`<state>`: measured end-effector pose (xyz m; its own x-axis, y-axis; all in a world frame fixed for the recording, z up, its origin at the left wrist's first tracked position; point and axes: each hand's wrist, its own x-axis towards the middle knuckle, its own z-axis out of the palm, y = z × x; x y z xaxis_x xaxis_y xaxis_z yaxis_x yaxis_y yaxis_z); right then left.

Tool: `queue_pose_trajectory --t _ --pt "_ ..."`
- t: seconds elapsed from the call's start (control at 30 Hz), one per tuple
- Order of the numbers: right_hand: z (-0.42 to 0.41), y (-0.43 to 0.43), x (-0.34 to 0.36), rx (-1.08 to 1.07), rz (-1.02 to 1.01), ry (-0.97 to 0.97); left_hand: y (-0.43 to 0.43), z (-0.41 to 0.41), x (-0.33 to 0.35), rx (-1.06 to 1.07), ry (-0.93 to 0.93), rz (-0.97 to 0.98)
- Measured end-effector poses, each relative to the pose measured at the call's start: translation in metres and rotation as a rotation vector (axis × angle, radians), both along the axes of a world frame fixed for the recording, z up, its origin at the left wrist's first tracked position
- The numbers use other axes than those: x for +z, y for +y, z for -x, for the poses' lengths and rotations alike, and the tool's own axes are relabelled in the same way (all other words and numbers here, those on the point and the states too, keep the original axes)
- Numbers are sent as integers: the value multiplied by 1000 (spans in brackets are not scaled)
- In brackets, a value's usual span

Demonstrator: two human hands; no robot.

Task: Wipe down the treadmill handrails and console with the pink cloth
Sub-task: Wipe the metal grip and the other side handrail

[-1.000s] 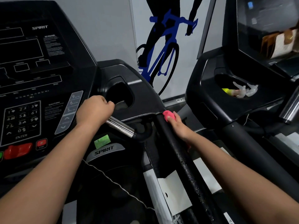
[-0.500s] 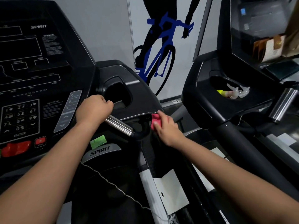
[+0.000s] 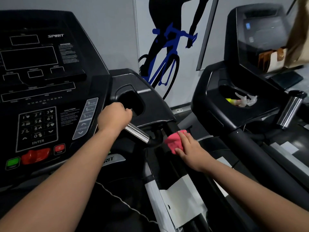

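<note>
Left hand (image 3: 115,118) grips the bar (image 3: 137,133); right hand (image 3: 189,149) clutches the cloth (image 3: 173,142) mid-frame; loosely bunched, it could slip free.

Cloth (image 3: 173,141) right of console (image 3: 41,81), seemingly on handrail (image 3: 169,127).

wall: cyclist graphic (image 3: 167,61) | right: second treadmill (image 3: 211,104) | its cupholder: clear plastic pieces (image 3: 245,100)
</note>
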<state>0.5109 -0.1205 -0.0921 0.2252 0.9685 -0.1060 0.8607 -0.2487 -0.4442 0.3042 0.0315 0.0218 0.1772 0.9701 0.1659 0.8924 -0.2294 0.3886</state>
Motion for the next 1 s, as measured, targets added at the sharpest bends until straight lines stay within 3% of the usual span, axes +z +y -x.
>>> queue_pose_trajectory --t 0.2,0.3,0.57,0.77,0.9,1.0 --pt "13 61 17 -253 60 33 7 -5 -4 33 24 -81" --pt "11 82 21 -269 78 75 8 -7 -6 56 49 -109" --pt "-11 58 18 1 112 140 11 -9 -5 90 111 -120" --pt "-20 33 14 131 128 139 3 -12 3 160 249 -7" --pt "-17 23 12 -46 159 266 2 -11 6 151 218 74" --pt "-3 27 12 -171 168 231 -2 -12 5 168 214 76"
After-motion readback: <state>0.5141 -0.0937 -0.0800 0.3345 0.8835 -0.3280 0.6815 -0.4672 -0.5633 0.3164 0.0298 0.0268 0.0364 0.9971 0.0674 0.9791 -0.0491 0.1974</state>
